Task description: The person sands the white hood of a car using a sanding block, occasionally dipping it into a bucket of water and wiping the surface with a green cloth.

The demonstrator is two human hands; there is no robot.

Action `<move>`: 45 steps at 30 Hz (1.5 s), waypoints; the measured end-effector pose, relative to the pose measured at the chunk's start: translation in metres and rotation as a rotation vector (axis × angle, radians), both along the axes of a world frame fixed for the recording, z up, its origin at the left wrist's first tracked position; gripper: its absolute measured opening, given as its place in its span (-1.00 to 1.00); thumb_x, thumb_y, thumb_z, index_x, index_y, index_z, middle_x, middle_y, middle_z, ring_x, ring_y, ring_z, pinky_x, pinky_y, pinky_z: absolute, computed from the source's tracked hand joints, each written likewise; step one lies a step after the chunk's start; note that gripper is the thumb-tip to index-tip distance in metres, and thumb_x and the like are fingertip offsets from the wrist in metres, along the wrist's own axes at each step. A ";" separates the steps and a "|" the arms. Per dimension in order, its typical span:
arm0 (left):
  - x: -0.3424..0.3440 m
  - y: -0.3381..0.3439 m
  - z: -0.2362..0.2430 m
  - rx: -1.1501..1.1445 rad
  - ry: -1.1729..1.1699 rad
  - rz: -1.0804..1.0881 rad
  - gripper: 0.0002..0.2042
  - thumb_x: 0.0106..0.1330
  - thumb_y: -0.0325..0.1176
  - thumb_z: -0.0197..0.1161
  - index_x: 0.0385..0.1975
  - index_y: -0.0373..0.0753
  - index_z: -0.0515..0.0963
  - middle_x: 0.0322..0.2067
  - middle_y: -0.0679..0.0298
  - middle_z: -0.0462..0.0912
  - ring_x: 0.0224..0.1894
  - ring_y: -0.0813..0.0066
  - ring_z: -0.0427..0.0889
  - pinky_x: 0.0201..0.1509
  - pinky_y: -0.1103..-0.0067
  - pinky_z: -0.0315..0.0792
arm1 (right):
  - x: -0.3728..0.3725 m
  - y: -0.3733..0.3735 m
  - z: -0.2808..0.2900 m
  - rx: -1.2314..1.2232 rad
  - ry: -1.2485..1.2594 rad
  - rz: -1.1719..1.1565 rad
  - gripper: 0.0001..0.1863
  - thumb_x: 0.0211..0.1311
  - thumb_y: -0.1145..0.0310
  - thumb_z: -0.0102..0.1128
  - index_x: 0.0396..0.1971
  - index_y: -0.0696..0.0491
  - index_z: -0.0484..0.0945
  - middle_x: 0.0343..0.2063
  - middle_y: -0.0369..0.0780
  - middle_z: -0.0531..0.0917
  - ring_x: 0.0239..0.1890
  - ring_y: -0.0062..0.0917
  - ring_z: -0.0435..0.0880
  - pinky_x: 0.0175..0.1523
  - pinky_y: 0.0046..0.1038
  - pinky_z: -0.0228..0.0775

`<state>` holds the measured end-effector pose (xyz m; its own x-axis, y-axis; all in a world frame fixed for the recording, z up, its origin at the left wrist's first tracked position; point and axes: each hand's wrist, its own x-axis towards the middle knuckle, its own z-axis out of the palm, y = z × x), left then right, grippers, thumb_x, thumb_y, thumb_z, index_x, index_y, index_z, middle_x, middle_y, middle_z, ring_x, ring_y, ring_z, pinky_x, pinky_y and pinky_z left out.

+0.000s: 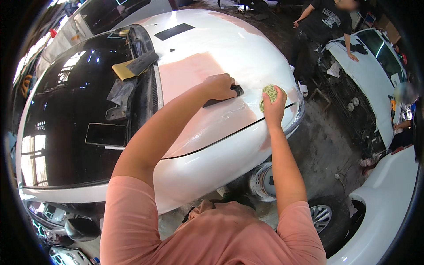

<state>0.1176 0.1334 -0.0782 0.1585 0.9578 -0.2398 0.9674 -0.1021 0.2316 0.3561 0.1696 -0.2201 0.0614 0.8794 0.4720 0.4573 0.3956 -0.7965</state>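
Note:
My left hand (pixel 218 87) presses a dark sanding block (pixel 213 103) flat on the wet hood (pixel 185 110) of a white car; the palm hides most of the block. Closed around a crumpled green cloth (pixel 270 92), my right hand (pixel 276 104) rests near the hood's front edge. Pinkish sanded patches (pixel 187 70) show in the white paint around my left hand. A dark sheet of sandpaper (pixel 174 32) lies on the hood's far side.
On the windshield lie a phone (pixel 106 134) and a yellow pad (pixel 123 70) with grey sandpaper. A white bucket (pixel 263 182) stands below the fender. At right are another person (pixel 324 26), a partly dismantled white car (pixel 364 66) and a white car's wheel (pixel 324 216).

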 end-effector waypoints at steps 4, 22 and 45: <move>-0.003 -0.019 -0.009 0.179 -0.037 -0.005 -0.53 0.34 0.05 0.32 0.07 -0.18 0.72 0.10 0.09 0.67 0.21 0.06 0.62 0.28 0.23 0.52 | -0.003 0.000 -0.001 -0.009 0.009 0.007 -0.41 0.29 0.28 0.43 0.27 0.10 0.47 0.23 0.00 0.47 0.29 -0.04 0.50 0.41 -0.17 0.35; -0.021 -0.143 0.003 0.300 0.006 0.183 -0.49 0.37 0.12 0.37 0.03 -0.23 0.73 -0.06 0.11 0.69 0.08 0.06 0.67 0.18 0.25 0.55 | -0.003 -0.004 0.005 -0.012 0.023 0.012 -0.42 0.28 0.30 0.43 0.25 0.16 0.48 0.23 0.02 0.49 0.30 -0.06 0.50 0.42 -0.18 0.35; 0.012 -0.077 -0.011 0.272 0.041 0.164 -0.49 0.39 0.15 0.32 0.00 -0.20 0.75 0.02 0.07 0.69 0.20 0.07 0.62 0.22 0.22 0.54 | 0.006 0.000 0.003 0.048 0.007 -0.016 -0.43 0.25 0.31 0.44 0.22 0.15 0.50 0.20 0.04 0.52 0.28 -0.01 0.52 0.39 -0.13 0.38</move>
<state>0.1292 0.0560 -0.0895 -0.0080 0.9996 0.0262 0.9840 0.0032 0.1781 0.3624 0.1701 -0.2174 0.0790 0.8546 0.5133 0.4582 0.4261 -0.7800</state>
